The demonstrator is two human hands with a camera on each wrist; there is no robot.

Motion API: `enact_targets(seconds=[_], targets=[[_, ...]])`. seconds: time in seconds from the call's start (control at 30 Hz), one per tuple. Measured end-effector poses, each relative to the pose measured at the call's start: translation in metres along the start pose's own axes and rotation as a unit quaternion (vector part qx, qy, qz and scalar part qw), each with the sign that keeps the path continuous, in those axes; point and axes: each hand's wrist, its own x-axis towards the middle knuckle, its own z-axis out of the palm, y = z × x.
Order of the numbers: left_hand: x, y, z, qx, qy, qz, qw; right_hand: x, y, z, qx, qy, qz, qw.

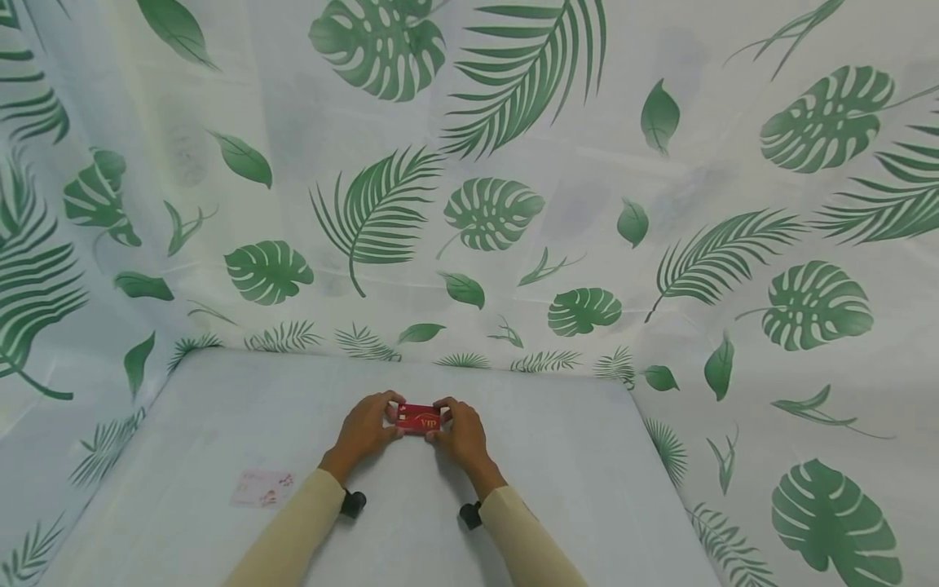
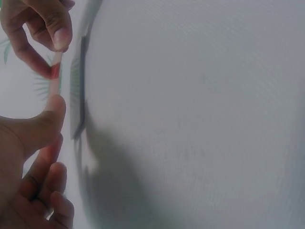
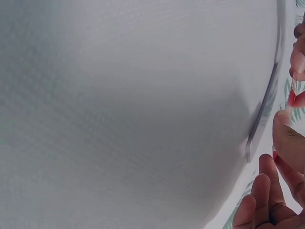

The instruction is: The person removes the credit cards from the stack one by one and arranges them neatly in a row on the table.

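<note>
Held between the two hands is a small red card (image 1: 419, 419) with gold "VIP" lettering and a pale chip-like square at its left. My left hand (image 1: 370, 425) pinches its left edge between thumb and fingers. On the opposite edge, my right hand (image 1: 462, 434) grips in the same way. Both wrist views catch the card nearly edge-on, as a thin strip partly pale and partly red. The left hand's thumb (image 2: 47, 119) and the right hand's thumb (image 3: 288, 143) press against its near face, and fingers cover its ends.
A pale pink rectangular sheet with red floral marks (image 1: 262, 489) lies on the white table (image 1: 572, 489), left of the left forearm. White sheeting printed with green leaves (image 1: 506, 269) rises behind the table and along both sides. Each wrist wears a small black device (image 1: 354, 503).
</note>
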Motion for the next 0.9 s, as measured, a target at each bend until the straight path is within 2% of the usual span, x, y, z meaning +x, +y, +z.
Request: enact_targets(seconds=[0.13, 0.47, 0.9], targets=[[-0.003, 0.003, -0.005, 0.001, 0.001, -0.005, 1.0000, -0.003, -0.003, -0.002, 0.002, 0.009, -0.013, 0.9999], [-0.012, 0.004, -0.015, 0.010, 0.023, -0.010, 0.9996, -0.011, -0.013, -0.006, 0.019, 0.007, -0.018, 0.9996], [-0.026, 0.003, -0.027, 0.004, 0.040, 0.000, 0.9992, -0.021, -0.024, -0.005, 0.029, 0.000, -0.014, 0.9995]])
